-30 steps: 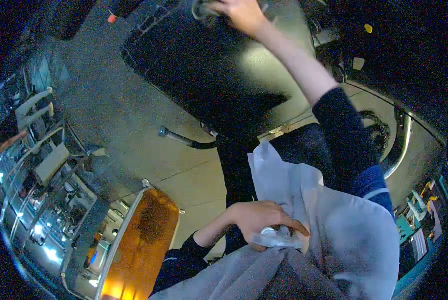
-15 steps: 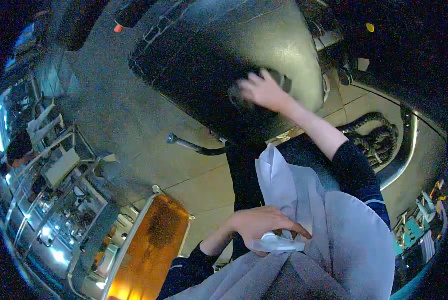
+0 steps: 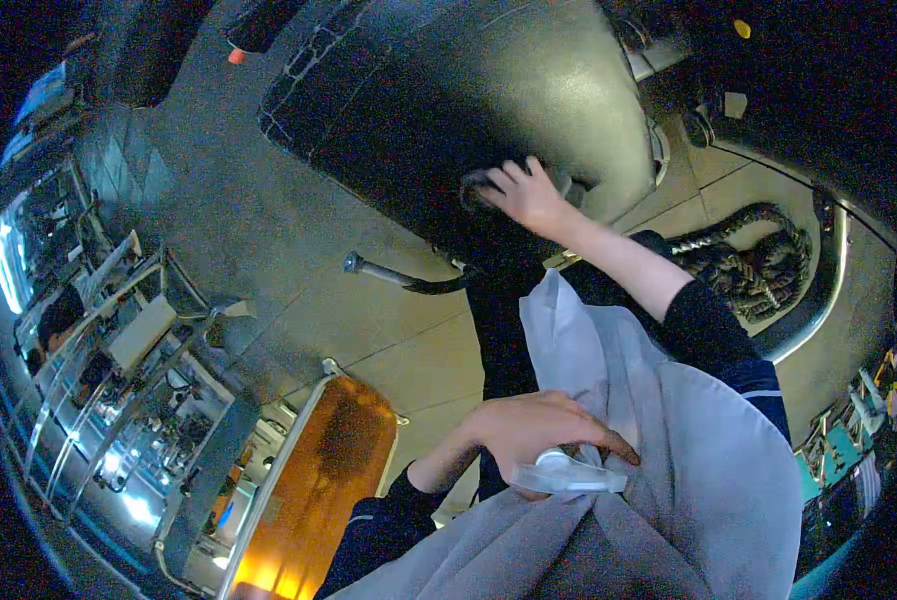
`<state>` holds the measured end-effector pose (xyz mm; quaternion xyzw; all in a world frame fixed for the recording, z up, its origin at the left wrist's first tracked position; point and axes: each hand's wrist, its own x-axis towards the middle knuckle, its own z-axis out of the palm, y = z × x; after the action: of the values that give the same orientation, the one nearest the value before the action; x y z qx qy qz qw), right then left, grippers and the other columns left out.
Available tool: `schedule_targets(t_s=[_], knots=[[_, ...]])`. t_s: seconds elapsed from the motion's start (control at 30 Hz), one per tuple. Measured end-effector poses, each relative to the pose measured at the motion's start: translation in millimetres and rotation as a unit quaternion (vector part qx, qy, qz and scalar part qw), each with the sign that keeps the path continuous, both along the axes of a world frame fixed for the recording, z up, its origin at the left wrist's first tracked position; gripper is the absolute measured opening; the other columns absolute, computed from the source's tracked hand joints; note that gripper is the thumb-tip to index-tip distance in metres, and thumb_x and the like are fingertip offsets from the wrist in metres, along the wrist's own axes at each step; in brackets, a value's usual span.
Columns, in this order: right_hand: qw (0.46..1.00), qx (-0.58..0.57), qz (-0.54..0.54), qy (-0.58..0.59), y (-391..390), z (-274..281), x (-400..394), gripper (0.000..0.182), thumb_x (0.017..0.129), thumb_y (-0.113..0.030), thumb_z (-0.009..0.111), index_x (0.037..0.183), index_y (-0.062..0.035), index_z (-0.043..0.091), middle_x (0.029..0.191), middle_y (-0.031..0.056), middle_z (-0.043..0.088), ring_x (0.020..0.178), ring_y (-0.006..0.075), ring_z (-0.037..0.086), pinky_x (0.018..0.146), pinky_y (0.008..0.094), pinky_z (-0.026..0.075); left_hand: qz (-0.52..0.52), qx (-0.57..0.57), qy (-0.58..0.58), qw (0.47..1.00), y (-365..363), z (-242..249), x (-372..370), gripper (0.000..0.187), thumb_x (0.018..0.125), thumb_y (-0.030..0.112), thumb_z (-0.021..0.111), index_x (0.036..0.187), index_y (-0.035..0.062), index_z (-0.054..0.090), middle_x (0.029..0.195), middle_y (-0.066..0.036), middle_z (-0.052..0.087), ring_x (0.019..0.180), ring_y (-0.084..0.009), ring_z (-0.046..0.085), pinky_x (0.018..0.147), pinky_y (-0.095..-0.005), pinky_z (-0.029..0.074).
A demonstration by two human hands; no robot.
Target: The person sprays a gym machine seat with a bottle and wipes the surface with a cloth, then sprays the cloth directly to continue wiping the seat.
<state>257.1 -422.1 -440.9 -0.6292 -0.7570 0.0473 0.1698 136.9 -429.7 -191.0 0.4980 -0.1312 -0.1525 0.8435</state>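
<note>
My right hand [image 3: 529,198] rests on a black padded bench [image 3: 399,120] with cracked edges. Its fingers curl over a dark wad of cloth [image 3: 479,192], partly hidden under the palm and blurred. Low in front of my body, my left hand [image 3: 534,435] is closed around a small clear plastic bottle [image 3: 579,480] with a whitish round part. Part of the bottle is hidden by the hand. Grey fabric [image 3: 709,450], like an apron, hangs over my front, bunched up against the left fingers.
A thick dark rope [image 3: 759,260] lies coiled on the tiled floor at right, beside a curved metal tube [image 3: 819,320]. A bar with a grey end [image 3: 354,264] sticks out left of the bench. An orange-brown panel [image 3: 319,470] and metal frames [image 3: 159,340] stand at left.
My right hand and the dark cloth have shifted slightly down on the bench, and the hand is less blurred. My left hand keeps its hold. The whole view has moved a little.
</note>
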Motion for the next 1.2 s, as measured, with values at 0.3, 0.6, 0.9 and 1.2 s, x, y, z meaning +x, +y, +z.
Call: schedule_targets(t_s=[0.3,0.6,0.9,1.2], knots=[[0.986,0.007,-0.160,-0.050,148,64,83,0.026,0.081,-0.015,0.053,0.104,-0.0193,0.064,0.111,0.0068,0.055,0.104,0.0262,0.050,0.083,0.0482,0.040,-0.021,-0.028,0.022,0.999,-4,2,-3,0.080,0.052,0.028,0.070,0.127,0.0078,0.051,0.117,-0.014,0.061,0.099,-0.0329,0.061,0.081,-0.0398,0.050],[0.991,-0.068,-0.107,-0.032,23,21,-9,0.036,0.076,-0.014,0.057,0.109,-0.0267,0.061,0.115,0.0055,0.053,0.101,0.0246,0.049,0.081,0.0458,0.040,0.003,-0.023,-0.019,1.000,-1,4,1,0.087,0.047,0.030,0.071,0.129,0.0091,0.050,0.120,-0.013,0.060,0.100,-0.0325,0.061,0.082,-0.0397,0.049],[0.981,0.048,-0.167,-0.091,157,55,69,0.024,0.080,-0.015,0.053,0.101,-0.0222,0.062,0.106,-0.0004,0.055,0.099,0.0211,0.054,0.075,0.0461,0.042,-0.001,-0.028,0.011,1.000,-11,-1,-9,0.089,0.046,0.031,0.071,0.129,0.0078,0.050,0.117,-0.014,0.061,0.100,-0.0320,0.061,0.081,-0.0388,0.050],[0.997,-0.043,-0.064,-0.021,49,13,18,0.041,0.076,-0.011,0.056,0.116,-0.0181,0.057,0.122,0.0057,0.051,0.109,0.0252,0.048,0.082,0.0460,0.040,-0.068,-0.029,-0.002,0.997,4,5,5,0.089,0.055,0.045,0.067,0.133,0.0073,0.046,0.127,-0.015,0.056,0.108,-0.0316,0.059,0.090,-0.0402,0.049]])
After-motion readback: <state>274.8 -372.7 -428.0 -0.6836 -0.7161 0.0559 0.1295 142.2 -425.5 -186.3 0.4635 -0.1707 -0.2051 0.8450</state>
